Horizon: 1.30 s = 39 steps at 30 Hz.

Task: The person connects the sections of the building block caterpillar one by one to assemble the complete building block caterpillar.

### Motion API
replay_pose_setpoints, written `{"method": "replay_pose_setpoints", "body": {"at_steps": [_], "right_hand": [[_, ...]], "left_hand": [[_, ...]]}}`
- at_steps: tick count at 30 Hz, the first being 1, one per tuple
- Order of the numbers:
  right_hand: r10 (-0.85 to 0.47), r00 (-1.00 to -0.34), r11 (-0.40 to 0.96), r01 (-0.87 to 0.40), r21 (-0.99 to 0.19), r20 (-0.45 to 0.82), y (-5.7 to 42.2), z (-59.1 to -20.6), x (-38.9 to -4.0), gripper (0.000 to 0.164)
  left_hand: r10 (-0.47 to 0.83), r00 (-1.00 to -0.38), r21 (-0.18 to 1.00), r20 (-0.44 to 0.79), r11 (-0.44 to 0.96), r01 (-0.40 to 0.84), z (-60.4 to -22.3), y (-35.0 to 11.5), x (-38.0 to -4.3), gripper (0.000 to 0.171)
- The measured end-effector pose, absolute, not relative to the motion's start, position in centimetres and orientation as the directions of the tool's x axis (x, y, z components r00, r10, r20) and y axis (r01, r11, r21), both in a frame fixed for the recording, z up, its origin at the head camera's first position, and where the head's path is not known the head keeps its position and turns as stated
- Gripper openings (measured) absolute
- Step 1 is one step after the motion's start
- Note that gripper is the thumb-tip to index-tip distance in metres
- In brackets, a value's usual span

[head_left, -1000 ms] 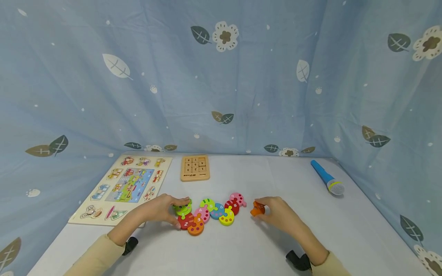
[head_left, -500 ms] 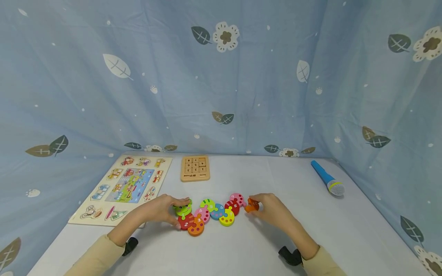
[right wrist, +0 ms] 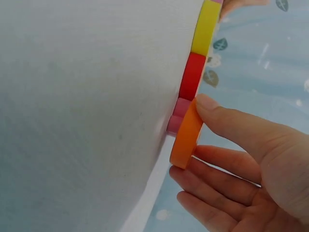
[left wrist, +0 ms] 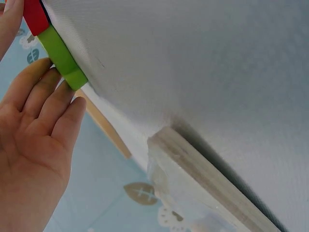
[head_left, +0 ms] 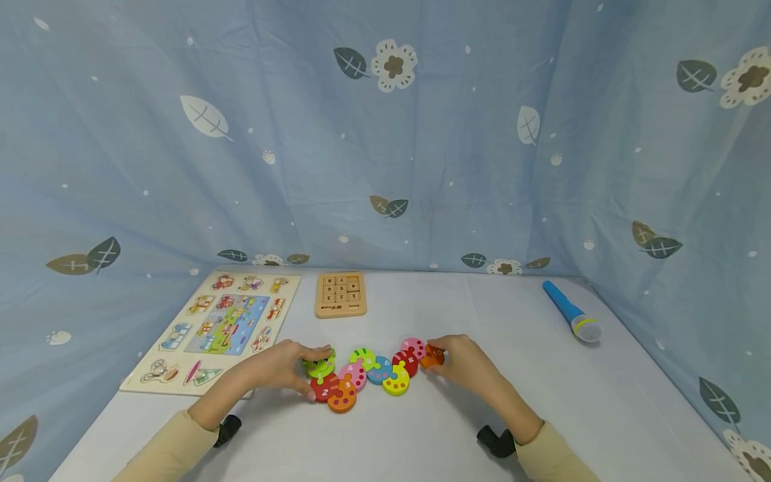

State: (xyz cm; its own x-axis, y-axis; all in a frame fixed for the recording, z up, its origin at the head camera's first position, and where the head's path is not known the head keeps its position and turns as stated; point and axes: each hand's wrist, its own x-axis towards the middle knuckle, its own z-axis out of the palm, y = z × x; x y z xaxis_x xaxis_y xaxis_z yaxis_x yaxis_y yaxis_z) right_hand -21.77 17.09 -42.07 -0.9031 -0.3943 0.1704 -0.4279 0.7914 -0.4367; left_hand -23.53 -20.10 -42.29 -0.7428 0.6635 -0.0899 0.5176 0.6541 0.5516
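A row of colourful numbered caterpillar puzzle pieces lies on the table. My left hand (head_left: 280, 365) spans its left end, fingers against the green smiling head (head_left: 320, 366) and thumb at the red piece (head_left: 324, 388) numbered 2. In the left wrist view, the fingertips touch the green head's edge (left wrist: 60, 58). At the row's right end, my right hand (head_left: 470, 361) pinches an orange puzzle piece (head_left: 431, 357) beside the pink piece (head_left: 412, 347). In the right wrist view, this orange piece (right wrist: 187, 137) looks tilted and partly covers the pink one (right wrist: 179, 108); whether they interlock I cannot tell.
A vehicle-picture puzzle board (head_left: 283, 284) lies at the left, near my left forearm. Behind the row is a wooden number slide puzzle (head_left: 340, 310). A blue toy microphone (head_left: 566, 304) rests at the far right. A patterned blue curtain (head_left: 446, 167) encloses the table.
My right hand has moved left with the orange piece, from apart from the row to right beside the pink piece. The left hand has stayed in place at the green head.
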Motion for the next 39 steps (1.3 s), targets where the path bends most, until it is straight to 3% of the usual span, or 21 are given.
{"method": "replay_pose_setpoints", "body": {"at_steps": [16, 39], "right_hand": [[-0.435, -0.888, 0.802, -0.458, -0.383, 0.152, 16.5, -42.3, -22.6, 0.039], [-0.301, -0.943, 0.836, -0.332, -0.437, 0.140, 18.3, -42.5, -21.4, 0.035]], "left_hand": [[0.691, -0.719, 0.539, -0.070, 0.633, 0.556, -42.0, -20.1, -23.7, 0.078], [0.747, -0.653, 0.504, -0.123, 0.614, 0.607, -42.0, -17.9, -26.6, 0.080]]}}
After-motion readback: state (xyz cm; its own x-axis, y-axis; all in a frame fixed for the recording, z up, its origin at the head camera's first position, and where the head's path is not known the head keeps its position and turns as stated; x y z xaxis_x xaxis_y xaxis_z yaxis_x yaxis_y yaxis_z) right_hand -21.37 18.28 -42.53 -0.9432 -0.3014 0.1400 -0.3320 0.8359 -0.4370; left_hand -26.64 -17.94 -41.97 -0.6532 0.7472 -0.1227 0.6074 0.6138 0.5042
